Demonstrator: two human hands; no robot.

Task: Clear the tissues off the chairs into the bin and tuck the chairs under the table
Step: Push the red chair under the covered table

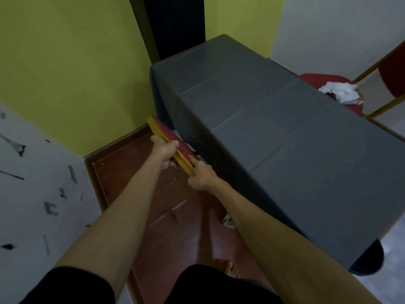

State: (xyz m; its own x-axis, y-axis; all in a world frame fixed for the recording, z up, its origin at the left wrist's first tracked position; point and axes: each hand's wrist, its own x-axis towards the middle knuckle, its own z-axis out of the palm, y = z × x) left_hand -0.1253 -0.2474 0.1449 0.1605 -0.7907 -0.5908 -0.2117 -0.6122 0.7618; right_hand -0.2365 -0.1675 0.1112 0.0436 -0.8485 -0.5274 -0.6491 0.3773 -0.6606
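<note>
Here, both hands grip the top rail of a red-padded chair with a gold-painted frame, which stands hard against the near long side of the worktop, its seat hidden below. The left hand is curled round the rail from the outer side; the right hand clamps the rail's nearer end, thumb laid along the red padding. The worktop is a long rectangle draped in a smooth, dark grey plastic cloth marked with fold creases. Across it, at the far side, a second red cushioned chair with gold legs stands pulled out, and a heap of crumpled white tissues lies on its seat. Underfoot is a glossy reddish-brown wooden panel, and a bare foot shows on it.
</note>
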